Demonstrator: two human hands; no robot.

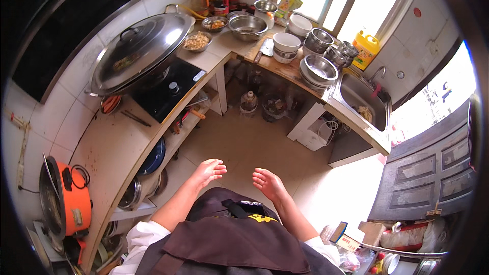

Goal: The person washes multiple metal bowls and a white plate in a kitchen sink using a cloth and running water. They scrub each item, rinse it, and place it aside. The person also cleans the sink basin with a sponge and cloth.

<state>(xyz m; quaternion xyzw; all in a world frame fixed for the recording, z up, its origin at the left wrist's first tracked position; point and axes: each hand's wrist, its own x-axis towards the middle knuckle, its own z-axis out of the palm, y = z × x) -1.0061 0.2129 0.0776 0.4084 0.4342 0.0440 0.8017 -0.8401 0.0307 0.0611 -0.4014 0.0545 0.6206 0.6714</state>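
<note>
My left hand (209,172) is held out in front of the dark apron (237,236), palm turned inward, fingers apart and nothing in it. Facing it across a gap, my right hand (268,183) is likewise empty with its fingers spread. Both hang over the tiled floor (244,141) and touch nothing. On the counter at the left sits a large lidded wok (145,46) beside a black cooktop (168,91). A cleaver (266,47) lies on the wooden board near stacked white bowls (286,42) and a steel basin (248,26).
A curved counter (110,137) wraps around from left to right, ending at a steel sink (363,99). An orange electric pan (74,198) stands on its side at the lower left. Below the counter are bottles and a bin (275,109). A dark door (424,175) is at the right.
</note>
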